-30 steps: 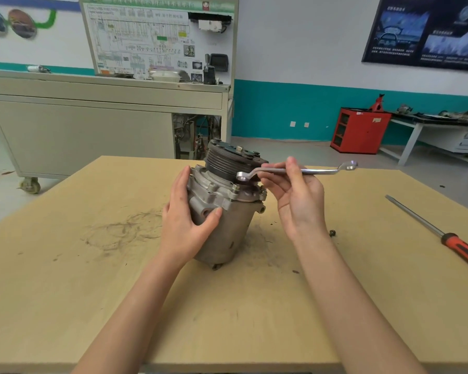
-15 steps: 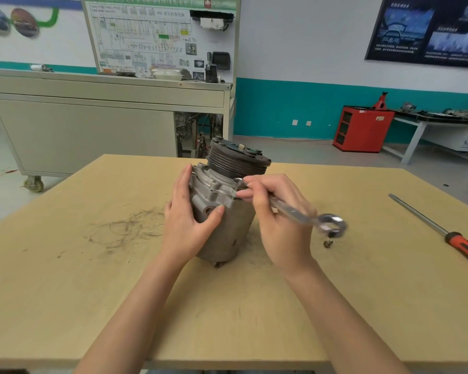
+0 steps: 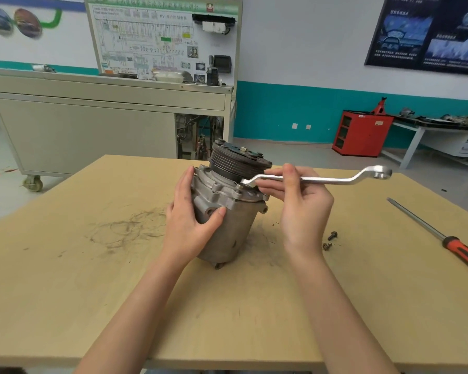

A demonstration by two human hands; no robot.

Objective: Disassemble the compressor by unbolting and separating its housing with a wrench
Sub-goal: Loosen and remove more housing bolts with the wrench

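A grey metal compressor (image 3: pixel 231 225) with a black ribbed pulley (image 3: pixel 238 160) on top stands upright on the wooden table (image 3: pixel 92 292). My left hand (image 3: pixel 189 220) wraps round its left side, thumb on the front. My right hand (image 3: pixel 300 203) pinches the shaft of a silver ring wrench (image 3: pixel 324 180). The wrench lies level, its near ring on a bolt at the housing flange, its far ring pointing right. Two loose bolts (image 3: pixel 330 240) lie on the table right of my right wrist.
A long screwdriver (image 3: pixel 443 238) with a red and black handle lies at the table's right side. Dark scuff marks (image 3: pixel 130 228) stain the wood on the left. Behind the table stand a wheeled training bench (image 3: pixel 92 125), a red cabinet (image 3: pixel 361 133) and a side bench (image 3: pixel 443 125).
Half a second ago the wrench pointed down toward me at the right of the housing; my right hand has swung it back up to level, far end pointing right. My left hand has stayed put.
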